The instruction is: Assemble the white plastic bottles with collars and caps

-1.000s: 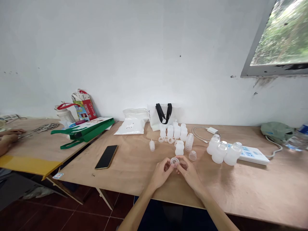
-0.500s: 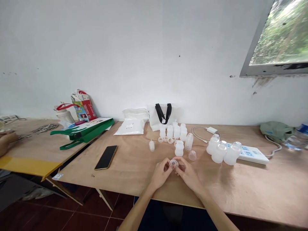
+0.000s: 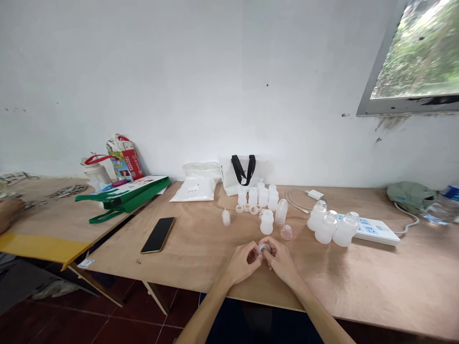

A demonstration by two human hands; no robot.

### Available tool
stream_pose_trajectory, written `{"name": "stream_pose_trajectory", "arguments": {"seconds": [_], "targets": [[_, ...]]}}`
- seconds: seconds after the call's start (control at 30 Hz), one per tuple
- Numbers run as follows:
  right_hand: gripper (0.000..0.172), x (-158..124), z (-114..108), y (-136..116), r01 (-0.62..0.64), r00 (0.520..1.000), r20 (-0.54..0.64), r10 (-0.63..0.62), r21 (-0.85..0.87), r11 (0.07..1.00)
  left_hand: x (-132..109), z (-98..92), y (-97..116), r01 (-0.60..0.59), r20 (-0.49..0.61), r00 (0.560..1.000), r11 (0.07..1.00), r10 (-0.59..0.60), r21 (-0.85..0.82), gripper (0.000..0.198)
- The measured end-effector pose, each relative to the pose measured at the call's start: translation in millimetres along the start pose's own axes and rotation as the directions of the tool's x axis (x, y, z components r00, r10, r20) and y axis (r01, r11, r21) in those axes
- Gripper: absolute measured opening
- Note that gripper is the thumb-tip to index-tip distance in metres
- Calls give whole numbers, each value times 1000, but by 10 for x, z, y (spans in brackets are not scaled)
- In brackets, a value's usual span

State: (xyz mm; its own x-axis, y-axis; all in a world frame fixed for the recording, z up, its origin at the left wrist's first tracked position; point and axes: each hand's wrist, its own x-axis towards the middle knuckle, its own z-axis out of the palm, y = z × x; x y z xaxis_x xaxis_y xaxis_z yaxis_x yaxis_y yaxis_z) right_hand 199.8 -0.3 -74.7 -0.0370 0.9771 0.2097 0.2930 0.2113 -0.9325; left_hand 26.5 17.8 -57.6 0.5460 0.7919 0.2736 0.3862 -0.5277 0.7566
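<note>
Low over the table, my left hand [image 3: 245, 262] and my right hand [image 3: 280, 258] pinch one small translucent baby-bottle collar ring [image 3: 263, 248] between them. My right thumb presses into its middle; whether a teat sits inside I cannot make out. Just beyond the hands stands an open frosted baby bottle [image 3: 267, 222]. A clear dome cap [image 3: 286, 232] lies to its right, and a stack of clear caps [image 3: 281, 212] rises behind that. To the left is a small stack of teats [image 3: 225, 217]. Several loose collar rings [image 3: 239, 208] lie in front of more frosted bottles [image 3: 253, 196].
Three capped bottles [image 3: 346, 230] stand at right by a white power strip [image 3: 378, 231]. A charger cable [image 3: 296, 203] curls behind them. A phone [image 3: 158, 235] lies at left. White packets [image 3: 195, 187] and a white bag [image 3: 229, 177] are at the wall. Another person's hand [image 3: 10, 212] is far left.
Both hands have shifted slightly right and nearer with the collar ring, which is now tilted. My right thumb has moved into its middle.
</note>
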Motion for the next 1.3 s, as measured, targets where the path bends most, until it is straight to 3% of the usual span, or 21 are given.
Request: {"name": "stream_pose_trajectory", "arguments": {"seconds": [0.3, 0.63, 0.83, 1.07, 1.3], "targets": [[5, 5, -28, -5, 14, 1000, 0, -14, -75, 997, -14, 59, -38, -25, 25, 999, 998, 23, 56, 11], [5, 16, -5, -12, -54, 998, -15, 53, -114, 992, 10, 69, -17, 53, 0, 999, 994, -53, 96, 13], [29, -36, 2, -167, -46, 998, 49, 47, -21, 999, 32, 61, -135, 103, -96, 991, 983, -89, 150, 25], [38, -38, 14, -35, 125, 989, -35, -141, -290, 949, 23, 11, -77, 150, -105, 986, 963, -129, 223, 28], [42, -48, 22, 15, 217, 976, 60, -209, -317, 923, 26, 23, -51, 167, -158, 979, 957, -132, 238, 28]]}}
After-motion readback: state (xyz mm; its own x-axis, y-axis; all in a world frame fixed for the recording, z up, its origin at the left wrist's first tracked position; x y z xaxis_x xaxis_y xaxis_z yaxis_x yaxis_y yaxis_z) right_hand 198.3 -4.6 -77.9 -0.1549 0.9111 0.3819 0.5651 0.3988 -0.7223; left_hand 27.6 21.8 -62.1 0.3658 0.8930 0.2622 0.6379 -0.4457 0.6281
